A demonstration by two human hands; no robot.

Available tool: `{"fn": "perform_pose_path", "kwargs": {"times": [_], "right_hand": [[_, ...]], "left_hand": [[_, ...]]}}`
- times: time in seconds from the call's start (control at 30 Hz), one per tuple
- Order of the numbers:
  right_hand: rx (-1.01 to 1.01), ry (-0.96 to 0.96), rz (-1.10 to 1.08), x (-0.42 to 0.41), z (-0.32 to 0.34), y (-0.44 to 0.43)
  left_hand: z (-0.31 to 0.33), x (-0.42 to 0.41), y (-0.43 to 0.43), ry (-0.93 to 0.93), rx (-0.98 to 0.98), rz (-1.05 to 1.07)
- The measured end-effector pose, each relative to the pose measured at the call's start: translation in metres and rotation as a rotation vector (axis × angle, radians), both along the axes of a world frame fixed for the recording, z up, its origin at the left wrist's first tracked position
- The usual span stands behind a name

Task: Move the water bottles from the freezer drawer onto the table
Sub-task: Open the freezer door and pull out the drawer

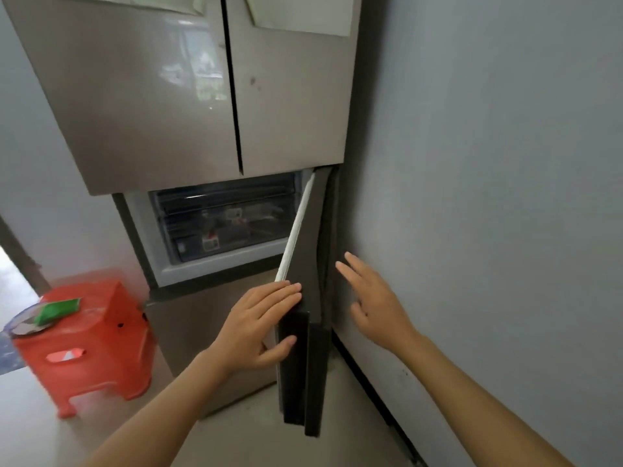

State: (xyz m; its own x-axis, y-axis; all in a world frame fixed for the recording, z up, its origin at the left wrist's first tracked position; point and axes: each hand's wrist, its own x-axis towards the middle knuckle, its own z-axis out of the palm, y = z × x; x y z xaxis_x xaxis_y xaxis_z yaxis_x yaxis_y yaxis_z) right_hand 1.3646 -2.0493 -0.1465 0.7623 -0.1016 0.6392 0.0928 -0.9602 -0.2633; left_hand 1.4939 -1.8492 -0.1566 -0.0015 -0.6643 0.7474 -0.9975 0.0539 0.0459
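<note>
The freezer door of the beige fridge stands swung open to the right, edge-on toward me. Behind it a clear-fronted freezer drawer sits closed in its compartment, with packaged items dimly visible inside; I cannot make out water bottles. My left hand lies flat with straight fingers against the inner side of the door, thumb on its dark edge. My right hand hovers open between the door and the grey wall, holding nothing.
A red plastic stool stands on the floor at the left, carrying a plate with a green packet. The grey wall runs close along the right. The upper fridge doors are shut. No table is in view.
</note>
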Motion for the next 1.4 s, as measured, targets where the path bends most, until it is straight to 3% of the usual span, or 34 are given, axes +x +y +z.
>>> {"fn": "perform_pose_path", "kwargs": {"times": [0.13, 0.37, 0.53, 0.67, 0.8, 1.03, 1.4], "right_hand": [[0.067, -0.075, -0.059, -0.047, 0.01, -0.01], [0.093, -0.117, -0.24, -0.099, 0.004, -0.024], [-0.236, -0.196, -0.361, -0.117, 0.009, -0.031], [-0.399, -0.035, -0.527, -0.115, 0.002, -0.037], [-0.409, 0.051, -0.728, -0.113, -0.004, -0.055], [-0.309, 0.392, -1.078, -0.108, -0.004, -0.09], [-0.209, 0.607, -1.17, -0.12, 0.011, -0.143]], "left_hand": [[-0.005, -0.025, -0.044, 0.105, -0.051, -0.168], [-0.024, -0.052, -0.108, 0.042, 0.032, -0.22], [-0.024, -0.062, -0.139, -0.041, 0.189, -0.111], [-0.031, -0.057, -0.145, -0.021, 0.226, 0.035], [-0.044, -0.044, -0.13, 0.032, 0.312, 0.181], [-0.047, -0.021, -0.106, 0.176, 0.333, 0.323], [-0.048, -0.001, -0.075, 0.366, 0.301, 0.563]]}}
